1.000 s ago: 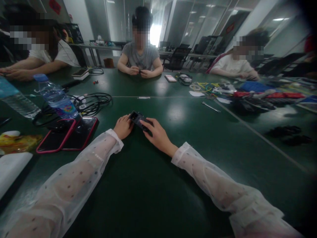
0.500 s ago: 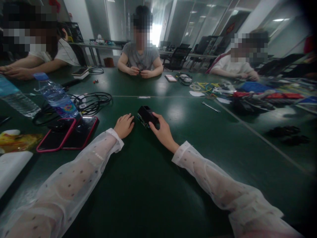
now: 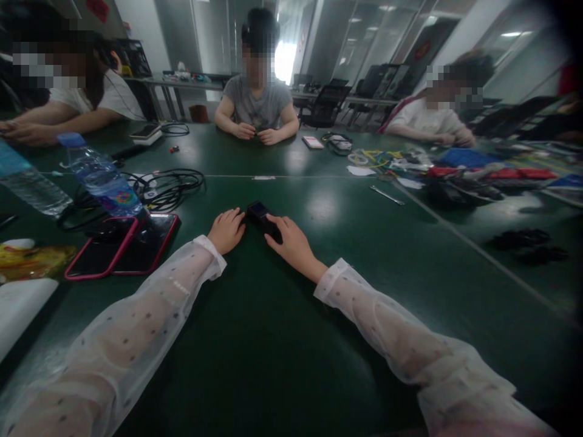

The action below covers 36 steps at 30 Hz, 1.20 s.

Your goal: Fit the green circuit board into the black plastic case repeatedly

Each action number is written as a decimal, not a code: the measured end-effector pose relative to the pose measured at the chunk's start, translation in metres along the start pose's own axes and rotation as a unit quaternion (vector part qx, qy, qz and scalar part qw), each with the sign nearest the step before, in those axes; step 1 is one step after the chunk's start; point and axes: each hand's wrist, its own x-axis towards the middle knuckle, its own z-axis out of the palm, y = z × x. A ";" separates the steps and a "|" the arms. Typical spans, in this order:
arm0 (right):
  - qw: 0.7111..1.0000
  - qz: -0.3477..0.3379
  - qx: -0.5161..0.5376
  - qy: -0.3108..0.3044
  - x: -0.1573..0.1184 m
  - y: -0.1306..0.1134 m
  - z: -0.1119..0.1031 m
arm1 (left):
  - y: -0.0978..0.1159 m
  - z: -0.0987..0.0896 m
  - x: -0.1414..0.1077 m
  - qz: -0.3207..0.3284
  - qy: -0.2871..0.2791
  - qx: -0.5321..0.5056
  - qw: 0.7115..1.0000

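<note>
A small black box-shaped device (image 3: 259, 209) with a dark bluish screen on its far end rests on the green table (image 3: 255, 340). My right hand (image 3: 291, 243) holds it from the right, thumb on the near side and fingers over the top, covering part of it. Palm down to the left of the device lies my left hand (image 3: 226, 231), fingers stretched out, its fingertips close to the device's left edge. Nothing shows in that hand. Sheer white sleeves with dark stars cover both my forearms.
At left lie two red-edged phones (image 3: 146, 243), a blue-capped water bottle (image 3: 102, 176), and coiled black cables (image 3: 182, 182). A wrench (image 3: 386, 195) lies right of centre, before a pile of cables and tools (image 3: 473, 176). Three people sit around the table.
The device has gone from tilted, with a coloured side showing, to lying lower with its screen upward. My right hand has moved slightly left and down with it. My left hand has barely moved.
</note>
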 end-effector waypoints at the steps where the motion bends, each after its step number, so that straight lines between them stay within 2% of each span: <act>1: 1.000 -0.001 0.006 0.001 0.000 0.000 0.000 | 0.000 0.000 0.000 -0.001 -0.001 -0.002 1.000; 11: 0.995 -0.027 0.089 -0.017 0.002 0.004 -0.001 | -0.004 0.003 0.001 0.001 -0.003 -0.014 1.000; 19: 0.992 -0.022 0.123 -0.018 0.003 0.007 -0.002 | -0.003 0.003 0.001 -0.003 -0.008 -0.017 1.000; 26: 0.991 -0.019 0.132 -0.023 0.003 0.006 -0.003 | -0.007 0.010 0.000 0.002 0.042 -0.071 0.997; 30: 0.991 -0.028 0.131 -0.017 0.004 0.008 -0.002 | -0.006 0.005 -0.001 0.027 0.044 -0.094 0.994; 33: 0.991 -0.025 0.132 -0.021 0.003 0.007 -0.002 | -0.005 -0.001 -0.001 0.021 0.025 -0.101 0.994; 36: 0.990 -0.018 0.135 -0.029 0.002 0.006 -0.005 | -0.005 -0.004 0.000 0.023 0.031 -0.109 0.993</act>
